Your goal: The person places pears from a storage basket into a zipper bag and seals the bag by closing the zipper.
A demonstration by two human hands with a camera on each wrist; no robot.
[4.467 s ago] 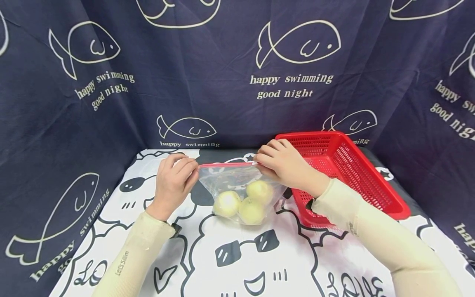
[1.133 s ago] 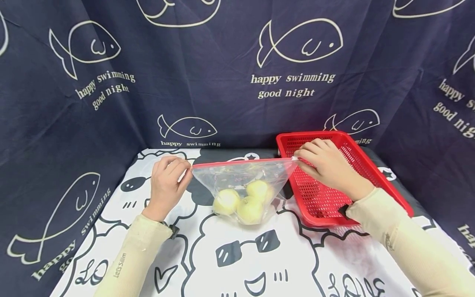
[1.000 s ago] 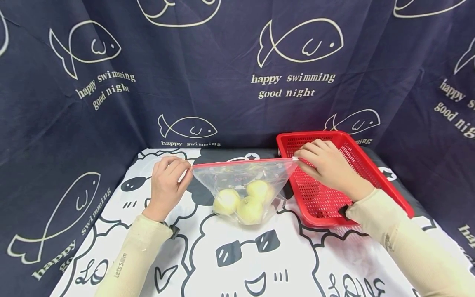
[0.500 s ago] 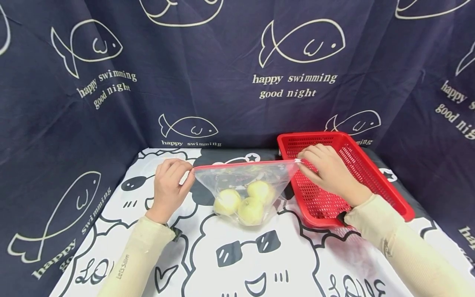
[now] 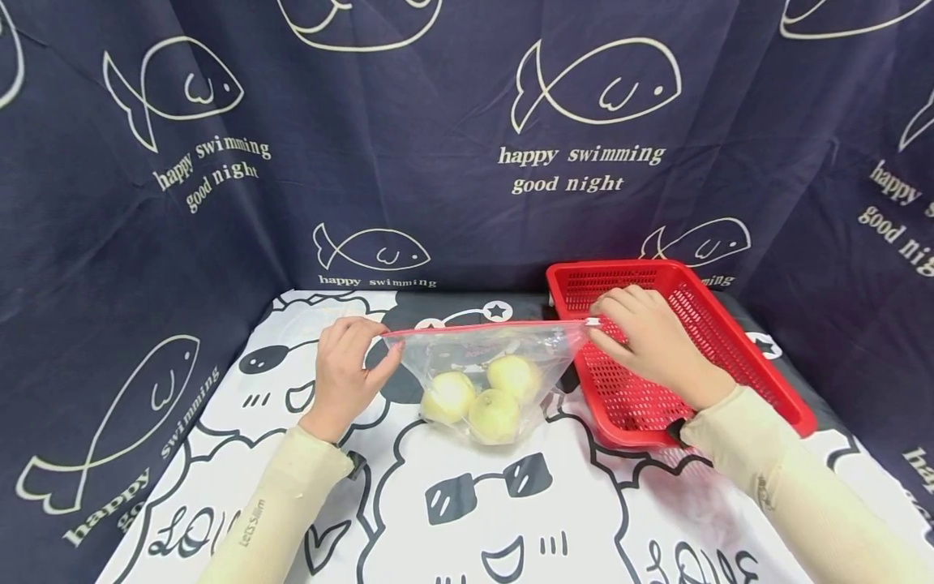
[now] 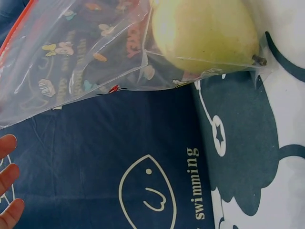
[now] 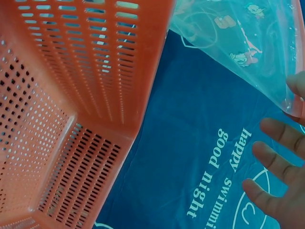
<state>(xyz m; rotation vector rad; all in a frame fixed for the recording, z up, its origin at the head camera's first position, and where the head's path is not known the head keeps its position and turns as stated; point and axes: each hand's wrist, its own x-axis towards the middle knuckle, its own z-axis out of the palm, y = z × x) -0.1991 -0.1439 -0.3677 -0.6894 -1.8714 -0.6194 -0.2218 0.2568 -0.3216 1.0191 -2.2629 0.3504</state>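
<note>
A clear zip bag [image 5: 452, 357] with a red zip strip stands on the table, holding three round pale yellow pears [image 5: 496, 415]. One pear [image 6: 205, 33] fills the top of the left wrist view, its stem showing. My left hand [image 5: 350, 369] is at the bag's upper left corner, thumb in front of the film and index finger at the strip, apparently pinching it. My right hand [image 5: 645, 341] pinches the upper right corner, beside a white zip slider [image 5: 593, 322]. The other fingers of my right hand [image 7: 281, 162] stand apart from the bag.
A red perforated plastic basket [image 5: 737, 349] stands at the right, partly behind my right hand and forearm. A dark blue cloth [image 5: 467, 203] with fish drawings closes off the back and sides. The white tablecloth [image 5: 503, 519] has cartoon drawings.
My right hand has moved right along the strip with the white slider, to the bag's right corner. Just now my left hand has shifted slightly right and down, and the strip has sunk a little.
</note>
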